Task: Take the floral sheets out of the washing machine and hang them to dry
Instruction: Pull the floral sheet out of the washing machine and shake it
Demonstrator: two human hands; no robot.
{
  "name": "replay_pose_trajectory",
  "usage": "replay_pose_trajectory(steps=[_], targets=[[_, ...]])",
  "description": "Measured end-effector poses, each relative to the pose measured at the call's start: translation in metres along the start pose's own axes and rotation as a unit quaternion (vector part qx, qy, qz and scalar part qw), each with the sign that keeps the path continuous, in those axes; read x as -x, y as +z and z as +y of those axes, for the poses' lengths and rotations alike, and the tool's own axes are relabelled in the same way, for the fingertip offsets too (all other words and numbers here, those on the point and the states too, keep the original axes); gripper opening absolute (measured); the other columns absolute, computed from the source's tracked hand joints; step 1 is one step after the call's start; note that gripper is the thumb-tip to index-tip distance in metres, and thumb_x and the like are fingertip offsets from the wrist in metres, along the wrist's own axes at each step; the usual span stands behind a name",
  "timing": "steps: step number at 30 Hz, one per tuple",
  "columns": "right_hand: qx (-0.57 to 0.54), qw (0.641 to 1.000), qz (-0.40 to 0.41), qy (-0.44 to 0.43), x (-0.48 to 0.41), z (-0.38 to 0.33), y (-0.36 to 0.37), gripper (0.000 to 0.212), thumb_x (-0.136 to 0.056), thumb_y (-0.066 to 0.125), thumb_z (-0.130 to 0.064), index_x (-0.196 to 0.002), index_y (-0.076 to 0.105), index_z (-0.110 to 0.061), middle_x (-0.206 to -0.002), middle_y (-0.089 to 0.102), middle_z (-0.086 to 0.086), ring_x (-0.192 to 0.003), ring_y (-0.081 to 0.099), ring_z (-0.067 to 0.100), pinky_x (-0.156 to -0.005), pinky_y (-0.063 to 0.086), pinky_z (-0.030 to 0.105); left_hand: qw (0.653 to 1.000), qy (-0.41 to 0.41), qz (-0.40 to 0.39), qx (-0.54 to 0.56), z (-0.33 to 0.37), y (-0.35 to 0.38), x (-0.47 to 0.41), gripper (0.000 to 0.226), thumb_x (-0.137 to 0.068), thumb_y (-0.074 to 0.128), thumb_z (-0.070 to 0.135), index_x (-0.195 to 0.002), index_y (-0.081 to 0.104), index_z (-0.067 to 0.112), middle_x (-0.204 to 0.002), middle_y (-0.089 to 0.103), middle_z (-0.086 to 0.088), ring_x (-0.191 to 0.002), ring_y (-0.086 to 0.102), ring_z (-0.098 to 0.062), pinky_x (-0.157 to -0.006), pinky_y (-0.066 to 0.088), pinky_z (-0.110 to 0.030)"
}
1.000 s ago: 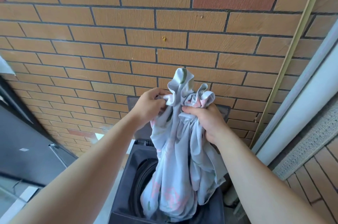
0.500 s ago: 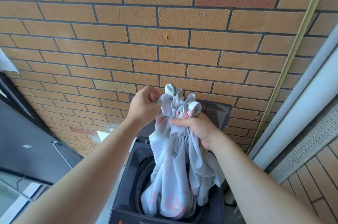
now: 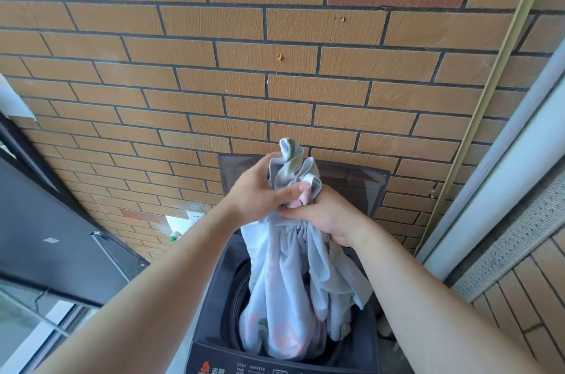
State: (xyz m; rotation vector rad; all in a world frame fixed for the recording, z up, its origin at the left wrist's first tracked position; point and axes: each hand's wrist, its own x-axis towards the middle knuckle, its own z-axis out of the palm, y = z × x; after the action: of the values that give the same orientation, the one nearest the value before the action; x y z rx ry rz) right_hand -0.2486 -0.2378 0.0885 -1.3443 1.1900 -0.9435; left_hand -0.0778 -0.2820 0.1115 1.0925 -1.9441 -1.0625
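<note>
Item inspected: the floral sheets (image 3: 284,297), pale blue-grey cloth with faded pink blooms and touches of green, twisted into one creased, rope-like bundle. Position: the upper end is raised in front of the wall, and the lower end lies bunched inside the drum of the washing machine (image 3: 214,312), so the bundle is only partly out. A loose flap hangs on the right side of the bundle, near the rim of the opening.

Grip: my left hand (image 3: 256,199) has its fingers curled round the top knot, thumb laid across the cloth. My right hand (image 3: 327,214) sits just below, touching the left, fingers wrapped tight about the gathered neck of the bundle. A small tuft stands up above both hands.

Surroundings: a brick wall (image 3: 275,37), tan with a few red bricks, fills the upper view directly behind the machine. A dark panel (image 3: 46,221) occupies the left. A white frame (image 3: 504,175) and a thin pale strip (image 3: 504,53) run up the right side. The machine is a dark grey top-loader with its lid (image 3: 360,187) raised against the wall behind my hands, and its control panel (image 3: 275,369) at the near edge. A white wall socket (image 3: 195,216) sits low on the wall, just above my left forearm.

Obstructions: both forearms cover the machine's sides, and the bundle fills most of the drum opening; what else lies inside I cannot tell
</note>
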Motion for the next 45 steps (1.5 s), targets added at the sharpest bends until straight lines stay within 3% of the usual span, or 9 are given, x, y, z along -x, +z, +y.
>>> replay_pose_trajectory(steps=[6,10,16,23,25,28,34,40,45], targets=[[0.083,0.992,0.051,0.086,0.0,0.018,-0.005,0.038,-0.071,0.089,-0.034,-0.102,0.074,-0.019,-0.104,0.076,0.007,-0.103,0.071,0.022,-0.099,0.053,0.044,0.977,0.001,0.142,-0.157,-0.021,0.001,-0.001,0.012,-0.082,0.073,0.02,-0.091,0.066,0.023,-0.067,0.064,0.011,-0.06,0.057,-0.009,-0.053,0.041,-0.022],[0.26,0.948,0.075,0.168,0.004,0.024,-0.017,0.034,-0.073,0.081,-0.043,-0.078,0.062,-0.016,-0.068,0.059,0.003,-0.059,0.06,0.016,-0.053,0.047,0.028,0.955,-0.045,0.235,-0.174,-0.042,-0.009,0.002,0.006,-0.086,0.064,0.015,-0.089,0.061,0.019,-0.07,0.06,0.008,-0.069,0.057,-0.023,-0.053,0.038,-0.03],[0.134,0.963,0.159,0.172,0.001,0.018,-0.008,0.056,-0.085,0.061,-0.069,-0.097,0.065,-0.015,-0.07,0.051,-0.005,-0.059,0.05,0.012,-0.049,0.037,0.023,0.927,-0.114,0.124,-0.336,-0.053,-0.001,0.006,0.021,-0.082,0.061,0.018,-0.104,0.062,0.02,-0.108,0.05,0.001,-0.115,0.046,-0.031,-0.095,0.04,-0.037],[-0.118,0.978,0.03,0.169,-0.001,0.005,-0.002,0.059,-0.062,0.054,0.009,-0.119,0.054,-0.003,-0.102,0.062,0.022,-0.091,0.065,0.04,-0.082,0.054,0.052,0.997,-0.038,-0.056,0.042,-0.042,0.022,0.022,0.101,-0.076,0.05,-0.014,-0.151,0.027,0.05,-0.111,0.059,0.013,-0.082,0.061,-0.009,-0.058,0.05,-0.023],[-0.098,0.983,0.039,0.151,-0.001,0.007,-0.003,0.054,-0.071,0.056,0.016,-0.12,0.058,-0.007,-0.106,0.068,0.026,-0.095,0.069,0.043,-0.088,0.056,0.055,0.993,-0.061,-0.089,0.056,-0.04,0.022,0.02,0.099,-0.076,0.063,-0.009,-0.147,0.034,0.054,-0.081,0.059,0.006,-0.066,0.051,-0.013,-0.058,0.046,-0.022],[-0.051,0.987,0.108,0.107,-0.002,0.014,-0.005,0.036,-0.081,0.071,0.007,-0.109,0.065,-0.014,-0.106,0.072,0.021,-0.09,0.072,0.031,-0.086,0.057,0.048,0.995,-0.021,-0.042,-0.093,-0.041,0.019,0.014,0.024,-0.082,0.078,0.019,-0.102,0.066,0.023,-0.073,0.059,0.002,-0.063,0.049,-0.012,-0.061,0.044,-0.028],[0.078,0.983,0.094,0.139,0.006,0.028,-0.012,0.036,-0.075,0.086,-0.021,-0.106,0.068,-0.022,-0.098,0.075,0.002,-0.087,0.072,0.016,-0.06,0.055,0.026,0.979,-0.033,0.149,-0.133,-0.047,0.018,-0.001,0.035,-0.092,0.064,0.032,-0.071,0.04,0.016,-0.057,0.051,0.01,-0.052,0.041,-0.007,-0.05,0.033,-0.022],[-0.009,0.976,0.162,0.142,0.006,0.035,-0.007,0.013,-0.09,0.071,-0.02,-0.098,0.071,-0.011,-0.096,0.076,0.017,-0.089,0.074,0.034,-0.079,0.062,0.047,0.929,-0.105,0.161,-0.316,-0.039,0.015,-0.002,0.021,-0.087,0.061,0.038,-0.086,0.055,0.018,-0.096,0.064,-0.003,-0.095,0.056,-0.031,-0.074,0.042,-0.034],[-0.06,0.973,0.21,0.07,-0.003,0.016,-0.005,0.031,-0.082,0.082,-0.025,-0.104,0.067,-0.01,-0.101,0.075,0.013,-0.087,0.073,0.03,-0.08,0.058,0.043,0.966,0.078,0.067,-0.239,-0.027,0.016,0.003,0.091,-0.067,0.067,0.022,-0.152,0.036,0.025,-0.161,0.03,0.006,-0.147,0.026,-0.021,-0.117,0.026,-0.039]])
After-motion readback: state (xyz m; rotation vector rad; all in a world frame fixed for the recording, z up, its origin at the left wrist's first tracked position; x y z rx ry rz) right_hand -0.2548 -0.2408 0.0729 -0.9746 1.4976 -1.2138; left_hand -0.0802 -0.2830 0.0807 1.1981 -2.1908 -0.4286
